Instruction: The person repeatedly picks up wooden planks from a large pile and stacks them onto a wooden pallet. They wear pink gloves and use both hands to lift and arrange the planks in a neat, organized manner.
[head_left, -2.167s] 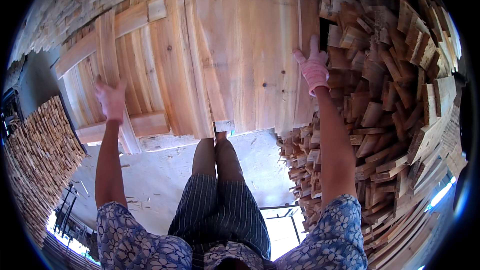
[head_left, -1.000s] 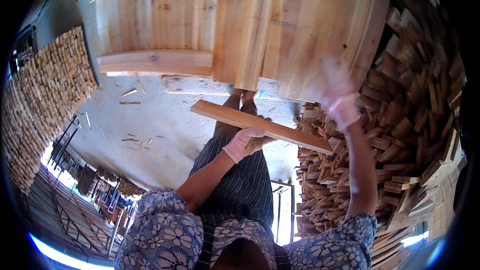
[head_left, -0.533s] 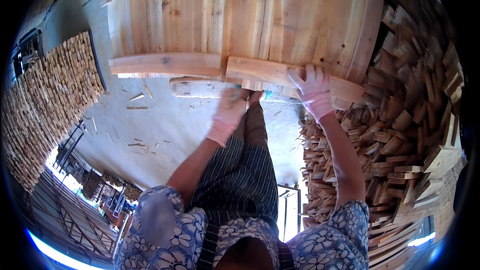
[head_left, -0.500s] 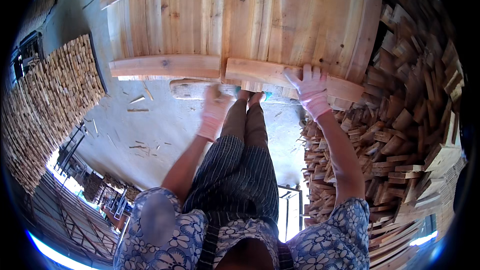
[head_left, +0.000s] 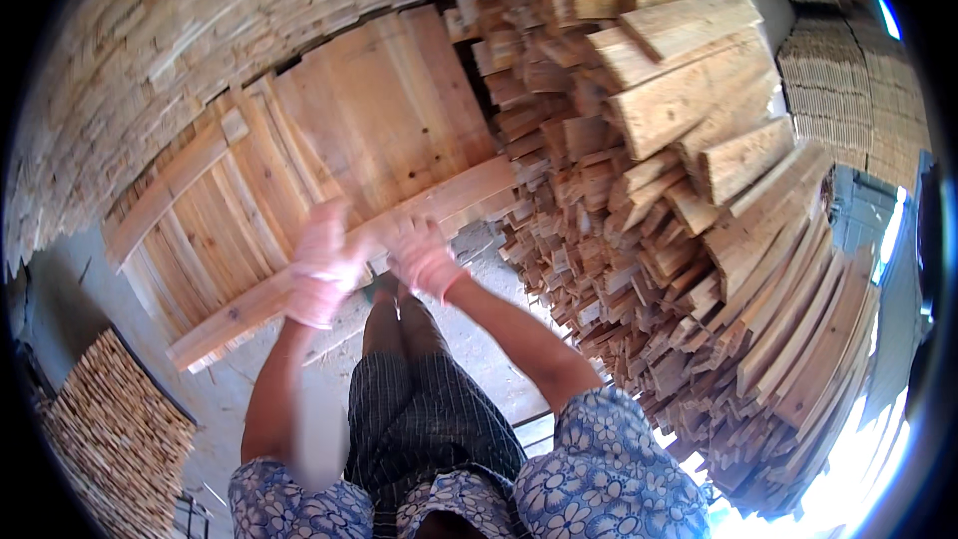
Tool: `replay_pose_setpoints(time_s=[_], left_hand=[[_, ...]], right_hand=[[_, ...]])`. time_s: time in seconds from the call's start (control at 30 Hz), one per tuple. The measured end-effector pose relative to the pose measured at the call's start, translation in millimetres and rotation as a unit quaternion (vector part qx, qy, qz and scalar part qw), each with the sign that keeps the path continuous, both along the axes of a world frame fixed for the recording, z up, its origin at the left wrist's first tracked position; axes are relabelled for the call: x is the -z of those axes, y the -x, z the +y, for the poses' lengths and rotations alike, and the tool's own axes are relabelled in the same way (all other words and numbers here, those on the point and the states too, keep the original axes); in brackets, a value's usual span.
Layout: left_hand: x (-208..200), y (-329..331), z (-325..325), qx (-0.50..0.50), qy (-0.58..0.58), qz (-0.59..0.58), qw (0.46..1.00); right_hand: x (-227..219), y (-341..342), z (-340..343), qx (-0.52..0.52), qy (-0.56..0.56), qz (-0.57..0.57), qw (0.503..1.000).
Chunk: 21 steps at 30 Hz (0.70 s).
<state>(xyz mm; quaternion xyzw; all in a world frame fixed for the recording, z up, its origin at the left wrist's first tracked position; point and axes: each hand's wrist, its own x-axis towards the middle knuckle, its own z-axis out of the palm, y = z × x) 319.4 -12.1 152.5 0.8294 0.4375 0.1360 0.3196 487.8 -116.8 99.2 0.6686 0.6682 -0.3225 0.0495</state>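
Note:
A wide panel of pale planks (head_left: 389,110) lies in front of me. Along its near edge run two narrow wooden boards, a left board (head_left: 235,314) and a right board (head_left: 454,195), nearly end to end. Both my hands wear pinkish-white gloves. My left hand (head_left: 324,269), smeared by motion, is over the near edge where the two boards come close; its grip is unclear. Beside it, my right hand (head_left: 424,258) lies at the inner end of the right board, fingers apart across the wood. The gloves partly hide the gap between the boards.
Another narrow board (head_left: 170,190) lies along the panel's far left edge, with a small wood block (head_left: 235,126) by its end. A big heap of loose wood pieces (head_left: 639,190) rises at the right. Stacked slats (head_left: 200,20) stand behind the panel, and another stack (head_left: 120,419) sits lower left.
The view has swung to the right, so the panel appears slanted. My left hand has come up from beside my leg to the boards. My right hand has shifted toward the boards' meeting ends.

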Motion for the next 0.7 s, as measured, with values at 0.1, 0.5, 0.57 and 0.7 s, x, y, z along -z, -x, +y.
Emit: replay_pose_setpoints(time_s=[0.1, 0.5, 0.57, 0.7], left_hand=[[-130.7, -151.4, 15.3, 0.13, -0.083, -0.159, 0.975], [-188.7, -391.7, 76.2, 0.183, 0.149, 0.09, 0.968], [-174.7, -369.8, 73.8, 0.163, 0.181, 0.079, 0.967], [-164.7, -322.9, 32.4, 0.175, 0.312, -0.048, 0.933]], right_hand=[[-0.8, 5.6, -65.7, 0.1, -0.008, 0.134, 0.986], [-162.0, -96.6, -87.7, 0.617, -0.249, 0.357, 0.656], [-249.3, -138.3, -28.2, 0.681, -0.269, 0.388, 0.56], [-209.5, -177.1, -5.2, 0.711, -0.337, 0.348, 0.509]])
